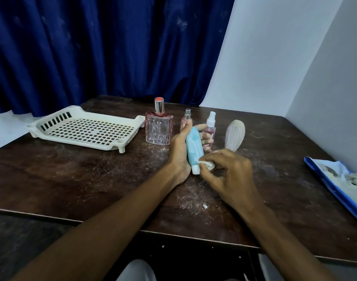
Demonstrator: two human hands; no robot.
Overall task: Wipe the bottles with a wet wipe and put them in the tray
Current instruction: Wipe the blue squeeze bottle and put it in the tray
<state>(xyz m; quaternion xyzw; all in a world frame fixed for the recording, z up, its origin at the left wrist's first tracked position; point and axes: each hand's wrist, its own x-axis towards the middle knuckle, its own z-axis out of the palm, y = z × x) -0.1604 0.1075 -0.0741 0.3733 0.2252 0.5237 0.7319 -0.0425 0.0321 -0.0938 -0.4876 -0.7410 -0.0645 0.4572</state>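
Note:
My left hand (178, 153) holds a light blue tube bottle (193, 148) with its white cap (195, 169) pointing toward me, over the middle of the table. My right hand (230, 175) pinches a small crumpled white wet wipe (207, 163) against the tube near the cap. A square clear pink perfume bottle (158, 126) with a silver neck stands behind my left hand. A slim pink spray bottle (186, 118) and a clear spray bottle with a white nozzle (210, 126) stand behind my fingers, partly hidden. The cream perforated tray (88, 128) sits at the far left with nothing in it.
A pale ribbed oval object (235, 136) lies just right of the spray bottles. A blue packet (340, 183) lies at the table's right edge. The dark wooden table (92, 179) is speckled with white crumbs. A blue curtain hangs behind, and a white wall stands at the right.

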